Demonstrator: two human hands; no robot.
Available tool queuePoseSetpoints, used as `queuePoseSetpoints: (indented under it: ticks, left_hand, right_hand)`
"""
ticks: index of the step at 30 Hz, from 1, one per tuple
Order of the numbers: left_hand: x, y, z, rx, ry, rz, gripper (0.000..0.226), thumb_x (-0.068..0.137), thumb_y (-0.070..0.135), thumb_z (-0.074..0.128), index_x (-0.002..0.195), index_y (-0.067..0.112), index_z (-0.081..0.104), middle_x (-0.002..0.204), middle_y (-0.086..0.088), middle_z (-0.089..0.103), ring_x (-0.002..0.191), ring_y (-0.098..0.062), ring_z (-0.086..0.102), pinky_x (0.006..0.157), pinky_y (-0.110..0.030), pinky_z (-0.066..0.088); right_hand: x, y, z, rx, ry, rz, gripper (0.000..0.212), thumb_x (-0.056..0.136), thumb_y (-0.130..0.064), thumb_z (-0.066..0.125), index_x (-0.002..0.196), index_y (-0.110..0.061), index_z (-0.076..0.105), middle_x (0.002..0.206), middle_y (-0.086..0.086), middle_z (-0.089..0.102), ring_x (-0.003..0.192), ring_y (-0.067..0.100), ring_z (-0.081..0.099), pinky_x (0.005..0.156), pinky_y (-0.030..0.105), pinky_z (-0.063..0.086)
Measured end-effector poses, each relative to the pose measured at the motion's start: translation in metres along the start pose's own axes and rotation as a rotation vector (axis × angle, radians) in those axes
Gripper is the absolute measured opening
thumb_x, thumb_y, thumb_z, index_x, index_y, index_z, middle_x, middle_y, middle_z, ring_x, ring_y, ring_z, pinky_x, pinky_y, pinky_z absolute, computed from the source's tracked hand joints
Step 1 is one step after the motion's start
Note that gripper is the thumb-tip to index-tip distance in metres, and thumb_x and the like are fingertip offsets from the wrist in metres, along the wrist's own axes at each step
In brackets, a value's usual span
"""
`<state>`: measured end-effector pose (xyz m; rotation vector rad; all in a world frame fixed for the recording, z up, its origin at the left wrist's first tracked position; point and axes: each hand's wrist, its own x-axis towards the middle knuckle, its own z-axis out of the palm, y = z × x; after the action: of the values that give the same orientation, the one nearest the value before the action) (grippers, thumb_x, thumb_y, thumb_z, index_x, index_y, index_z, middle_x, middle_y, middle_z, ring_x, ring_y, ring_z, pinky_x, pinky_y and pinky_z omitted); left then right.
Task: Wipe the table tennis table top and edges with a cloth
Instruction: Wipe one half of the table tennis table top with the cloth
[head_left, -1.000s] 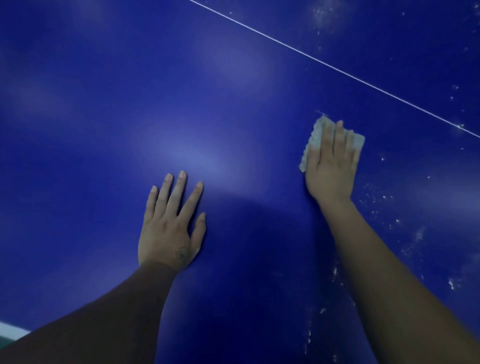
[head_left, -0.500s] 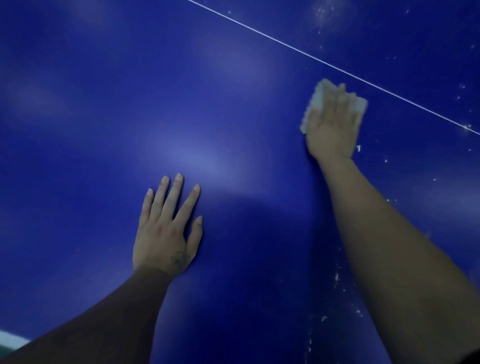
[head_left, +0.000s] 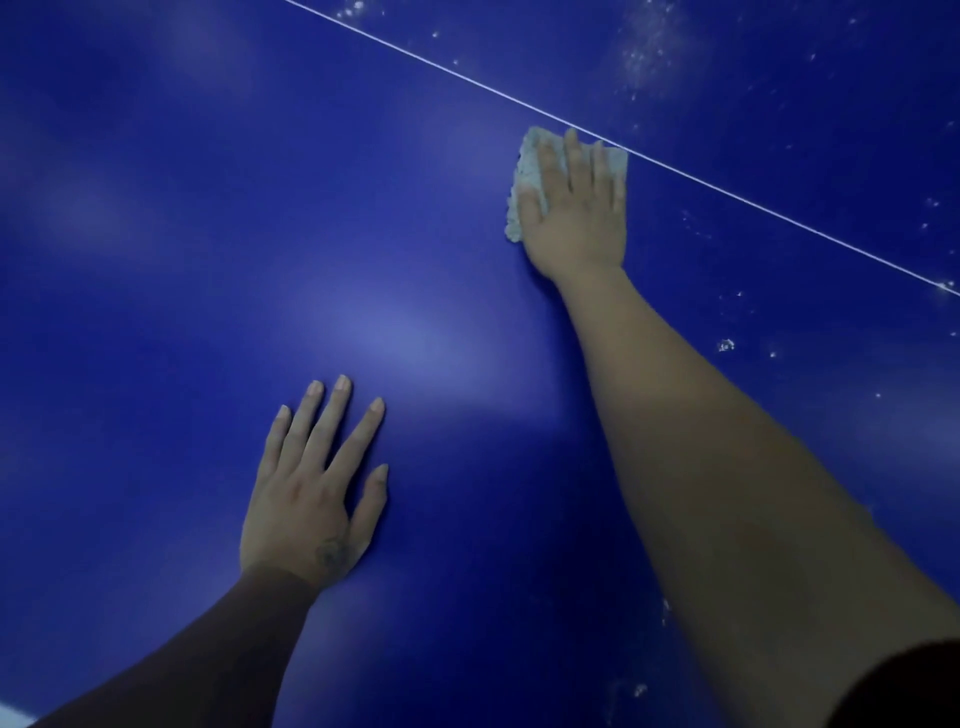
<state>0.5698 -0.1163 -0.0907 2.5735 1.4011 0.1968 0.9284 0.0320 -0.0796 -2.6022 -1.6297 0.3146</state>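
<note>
The blue table tennis table top (head_left: 208, 234) fills the view. A pale grey cloth (head_left: 527, 166) lies flat on it at upper centre-right, its far edge touching the thin white centre line (head_left: 779, 221). My right hand (head_left: 576, 213) presses down on the cloth with fingers stretched out, covering most of it. My left hand (head_left: 317, 493) rests flat on the bare surface lower left, fingers spread, holding nothing.
White dust specks (head_left: 649, 52) are scattered beyond the centre line and to the right of my right arm, with a larger crumb (head_left: 726, 344) near the forearm. A sliver of the table's pale edge (head_left: 10, 714) shows at the bottom left corner.
My right hand has pushed the cloth away from me, up to the white line. My left hand stays planted in the same spot.
</note>
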Motion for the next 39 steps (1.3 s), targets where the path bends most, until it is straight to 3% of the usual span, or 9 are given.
queuePoseSetpoints:
  ticks: [4, 9, 12, 17, 24, 28, 31, 34, 39]
  left_hand:
    - [0.000, 0.000, -0.001, -0.007, -0.003, -0.001, 0.064, 0.107, 0.042, 0.044, 0.166, 0.019, 0.041, 0.178, -0.009, 0.025, 0.167, -0.032, 0.017, 0.132, -0.060, 0.020]
    - [0.000, 0.002, -0.003, -0.017, -0.004, -0.001, 0.063, 0.107, 0.042, 0.044, 0.165, 0.017, 0.044, 0.178, -0.009, 0.026, 0.167, -0.032, 0.018, 0.132, -0.061, 0.020]
    - [0.001, 0.002, -0.003, -0.025, -0.004, 0.001, 0.064, 0.106, 0.042, 0.043, 0.165, 0.016, 0.044, 0.178, -0.009, 0.027, 0.167, -0.032, 0.018, 0.132, -0.062, 0.021]
    - [0.000, 0.002, -0.001, -0.034, 0.001, -0.008, 0.065, 0.106, 0.043, 0.043, 0.165, 0.016, 0.044, 0.178, -0.008, 0.026, 0.167, -0.032, 0.019, 0.131, -0.063, 0.021]
    - [0.000, 0.002, -0.002, -0.035, -0.001, -0.005, 0.065, 0.106, 0.044, 0.041, 0.165, 0.015, 0.044, 0.178, -0.009, 0.027, 0.167, -0.032, 0.018, 0.133, -0.061, 0.018]
    - [0.000, 0.003, -0.004, -0.036, -0.002, -0.007, 0.065, 0.106, 0.043, 0.041, 0.165, 0.016, 0.043, 0.177, -0.010, 0.027, 0.166, -0.033, 0.019, 0.132, -0.061, 0.019]
    - [0.000, 0.003, -0.004, -0.033, 0.001, 0.001, 0.065, 0.106, 0.043, 0.041, 0.165, 0.016, 0.043, 0.178, -0.010, 0.026, 0.166, -0.033, 0.019, 0.133, -0.060, 0.018]
    - [-0.001, 0.002, -0.003, -0.031, -0.001, -0.003, 0.065, 0.107, 0.044, 0.040, 0.166, 0.016, 0.042, 0.178, -0.010, 0.026, 0.166, -0.033, 0.018, 0.132, -0.061, 0.018]
    - [0.000, 0.002, -0.004, -0.033, -0.003, -0.004, 0.065, 0.107, 0.044, 0.040, 0.166, 0.017, 0.041, 0.178, -0.010, 0.025, 0.167, -0.033, 0.017, 0.133, -0.061, 0.018]
  right_hand:
    - [-0.022, 0.086, -0.010, -0.034, 0.061, 0.183, 0.073, 0.103, -0.061, 0.011, 0.170, -0.031, 0.016, 0.178, 0.010, 0.016, 0.163, 0.044, 0.010, 0.132, 0.057, 0.002]
    - [-0.068, 0.122, -0.016, 0.029, 0.055, 0.446, 0.068, 0.109, -0.058, 0.018, 0.172, -0.033, 0.006, 0.180, 0.008, 0.003, 0.164, 0.040, -0.003, 0.131, 0.060, -0.004]
    - [-0.060, 0.091, -0.008, -0.059, 0.070, 0.304, 0.068, 0.110, -0.053, 0.024, 0.171, -0.026, 0.015, 0.177, 0.018, 0.015, 0.162, 0.046, 0.009, 0.132, 0.059, -0.001]
    - [-0.039, 0.070, -0.003, -0.013, 0.029, 0.082, 0.070, 0.108, -0.061, 0.023, 0.171, -0.032, 0.011, 0.179, 0.008, 0.010, 0.165, 0.036, 0.003, 0.134, 0.050, -0.001]
    - [-0.087, 0.174, -0.017, 0.024, 0.078, 0.399, 0.072, 0.107, -0.065, 0.016, 0.171, -0.033, 0.011, 0.179, 0.012, 0.007, 0.165, 0.038, 0.003, 0.133, 0.053, -0.002]
    - [-0.109, 0.154, -0.016, 0.042, 0.079, 0.552, 0.072, 0.109, -0.061, 0.016, 0.172, -0.028, 0.009, 0.179, 0.015, 0.002, 0.164, 0.039, -0.002, 0.133, 0.056, -0.004]
    - [-0.105, 0.102, -0.006, -0.026, 0.120, 0.395, 0.070, 0.109, -0.057, 0.024, 0.170, -0.024, 0.021, 0.175, 0.020, 0.018, 0.161, 0.046, 0.013, 0.133, 0.057, 0.001]
    - [-0.112, 0.059, 0.011, -0.045, 0.104, 0.208, 0.070, 0.109, -0.059, 0.022, 0.171, -0.027, 0.020, 0.177, 0.015, 0.015, 0.163, 0.041, 0.010, 0.133, 0.055, 0.002]
    - [-0.137, 0.114, 0.008, -0.054, 0.093, 0.220, 0.069, 0.109, -0.061, 0.021, 0.171, -0.029, 0.018, 0.177, 0.014, 0.015, 0.163, 0.042, 0.012, 0.133, 0.056, 0.005]
